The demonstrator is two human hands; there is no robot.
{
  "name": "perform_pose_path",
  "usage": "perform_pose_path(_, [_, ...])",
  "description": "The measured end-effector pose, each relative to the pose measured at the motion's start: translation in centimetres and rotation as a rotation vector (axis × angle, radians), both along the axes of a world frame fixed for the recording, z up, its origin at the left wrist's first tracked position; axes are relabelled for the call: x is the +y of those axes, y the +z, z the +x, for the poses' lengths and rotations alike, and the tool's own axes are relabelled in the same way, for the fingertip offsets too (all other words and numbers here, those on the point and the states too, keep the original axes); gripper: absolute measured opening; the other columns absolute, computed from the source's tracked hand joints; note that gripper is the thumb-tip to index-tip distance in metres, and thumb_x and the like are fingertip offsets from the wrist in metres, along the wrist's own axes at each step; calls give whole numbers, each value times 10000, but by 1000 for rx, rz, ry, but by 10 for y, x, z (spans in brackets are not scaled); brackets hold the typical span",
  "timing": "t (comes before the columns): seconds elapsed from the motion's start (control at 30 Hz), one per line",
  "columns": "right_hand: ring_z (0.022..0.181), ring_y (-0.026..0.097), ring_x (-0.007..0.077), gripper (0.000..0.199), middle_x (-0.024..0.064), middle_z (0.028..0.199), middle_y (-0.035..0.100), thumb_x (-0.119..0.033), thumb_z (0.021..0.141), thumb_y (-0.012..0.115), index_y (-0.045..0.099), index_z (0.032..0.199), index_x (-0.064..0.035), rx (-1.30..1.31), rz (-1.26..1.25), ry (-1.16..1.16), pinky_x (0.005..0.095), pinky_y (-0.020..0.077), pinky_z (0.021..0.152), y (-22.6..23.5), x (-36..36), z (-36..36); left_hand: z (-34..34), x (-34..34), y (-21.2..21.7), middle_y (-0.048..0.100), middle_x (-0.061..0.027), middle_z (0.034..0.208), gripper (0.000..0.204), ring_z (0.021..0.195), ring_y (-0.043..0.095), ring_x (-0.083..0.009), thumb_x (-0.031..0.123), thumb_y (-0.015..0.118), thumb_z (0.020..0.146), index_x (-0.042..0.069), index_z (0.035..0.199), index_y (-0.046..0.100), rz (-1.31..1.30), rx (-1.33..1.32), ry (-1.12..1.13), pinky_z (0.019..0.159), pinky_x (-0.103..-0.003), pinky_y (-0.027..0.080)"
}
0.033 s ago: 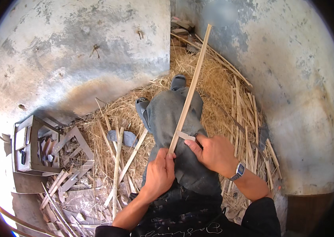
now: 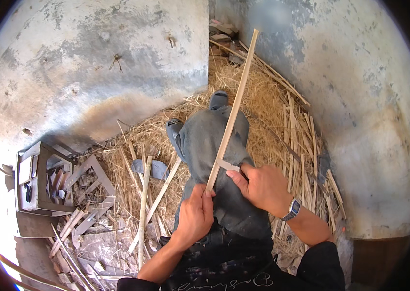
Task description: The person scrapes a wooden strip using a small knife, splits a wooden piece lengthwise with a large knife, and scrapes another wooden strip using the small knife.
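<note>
A long pale wooden strip (image 2: 238,102) runs from my lap up and away toward the far corner. My left hand (image 2: 195,212) pinches its near end between thumb and fingers. In my right hand (image 2: 265,190) is a knife, its handle hidden by my closed fingers. The knife's short, broad blade (image 2: 226,165) points left, and its tip meets the strip just beyond my left hand. Beneath both hands lies a dusty dark grey cloth (image 2: 214,140), draped over my legs.
Straw-like shavings (image 2: 268,116) cover the floor ahead. Loose strips (image 2: 292,145) lie to the right along the worn wall (image 2: 360,121), with more strips (image 2: 144,208) at the left. A broken wooden frame (image 2: 42,179) stands far left beside scraps. My shoes (image 2: 218,99) poke out past the cloth.
</note>
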State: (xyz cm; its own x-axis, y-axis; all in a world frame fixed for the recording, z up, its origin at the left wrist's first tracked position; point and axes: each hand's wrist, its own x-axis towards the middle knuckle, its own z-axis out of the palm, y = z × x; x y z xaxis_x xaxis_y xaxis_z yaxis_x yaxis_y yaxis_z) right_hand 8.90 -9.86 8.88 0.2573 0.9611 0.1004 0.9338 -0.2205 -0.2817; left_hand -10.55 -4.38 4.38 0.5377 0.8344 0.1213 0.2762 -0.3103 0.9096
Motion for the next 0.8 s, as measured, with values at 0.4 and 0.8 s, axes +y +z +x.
perform_pose_path(0.4, [506,613,382,550,168,550,592,-526,1030,529,668,782,-55,92,39,46,472,467,487,2,0,12,-62,-35,-18,566,-87,589,136,486,590,-224,91,495,1051,21,1003,602,-136,111,8,495,-372,447])
perform_pose_path(0.8, [583,561,213,375,74,678,521,-187,982,675,687,1354,-136,228,373,138,359,451,544,4,-11,18,-19,0,-4,493,-3,590,224,507,457,-87,143,447,1088,12,1018,614,-152,8,-19,496,-290,366])
